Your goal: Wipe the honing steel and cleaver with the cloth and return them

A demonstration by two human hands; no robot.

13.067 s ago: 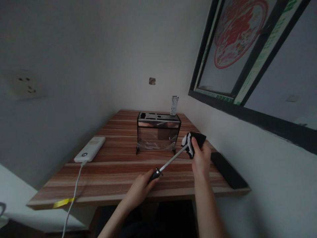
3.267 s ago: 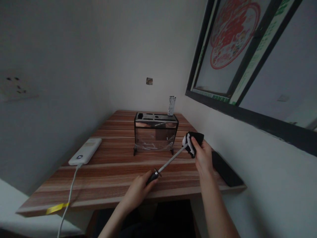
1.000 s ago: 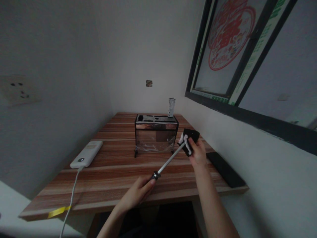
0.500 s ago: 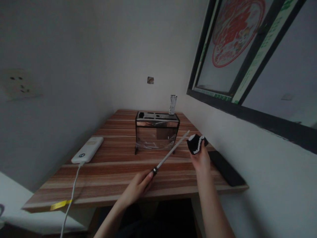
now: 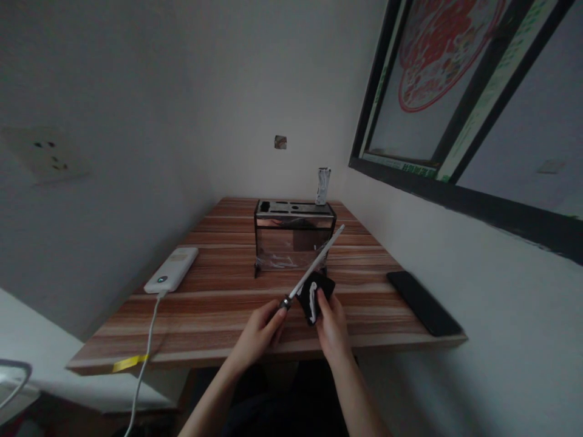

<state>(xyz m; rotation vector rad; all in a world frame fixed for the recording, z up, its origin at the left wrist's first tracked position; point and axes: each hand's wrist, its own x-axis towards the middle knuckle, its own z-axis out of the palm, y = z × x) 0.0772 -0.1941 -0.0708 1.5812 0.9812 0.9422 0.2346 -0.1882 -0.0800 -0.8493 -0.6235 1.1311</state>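
Now left hand [image 5: 259,331] fingers gripping sharpening rod [image 5: 314,264] handle, right hand [image 5: 331,321] fingers pinching black cloth [image 5: 313,295] against rod's base

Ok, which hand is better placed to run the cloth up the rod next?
Right, most likely. The right hand holds the black cloth against the rod near its handle, with the bare shaft ahead of it; the left hand grips the handle.
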